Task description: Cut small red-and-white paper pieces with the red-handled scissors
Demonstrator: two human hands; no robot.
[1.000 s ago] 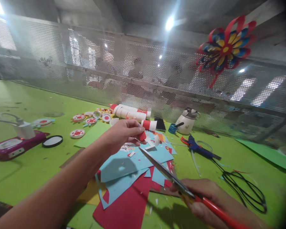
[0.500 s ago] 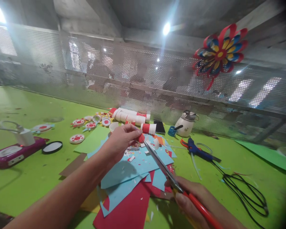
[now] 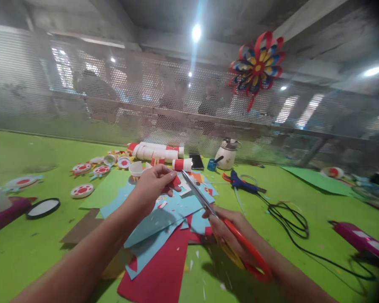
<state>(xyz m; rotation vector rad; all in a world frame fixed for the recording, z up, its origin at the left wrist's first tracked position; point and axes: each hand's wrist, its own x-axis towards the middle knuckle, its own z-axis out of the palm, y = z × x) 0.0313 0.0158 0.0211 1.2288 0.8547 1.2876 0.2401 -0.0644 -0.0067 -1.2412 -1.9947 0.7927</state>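
Observation:
Between the thumb and fingers of my left hand (image 3: pixel 150 187) is a small piece of red paper (image 3: pixel 176 182). My right hand (image 3: pixel 229 229) is wrapped round a pair of scissors (image 3: pixel 202 194) with red and yellow handles. The blades point up and left, their tips close to the red piece; whether they touch it I cannot tell. Below both hands lie blue paper sheets (image 3: pixel 154 227) strewn with scraps, and a red sheet (image 3: pixel 158 269). Just beyond my left hand are a cut white cup (image 3: pixel 135 169) and a red-and-white paper cup (image 3: pixel 182 164).
Red-dotted white discs (image 3: pixel 82 190) lie at left near a black-rimmed round object (image 3: pixel 43 208). Stacked paper cups (image 3: pixel 156 153), a phone (image 3: pixel 196 162) and a white bottle (image 3: pixel 226 154) stand toward the mesh screen. A blue glue gun (image 3: pixel 243 183) with a looping black cable (image 3: pixel 290 223) is at right.
The view has swung to the right, bringing a purple power strip in at the right edge. The scissor tips have drawn slightly away from the red paper, and the right hand's handles show more fully.

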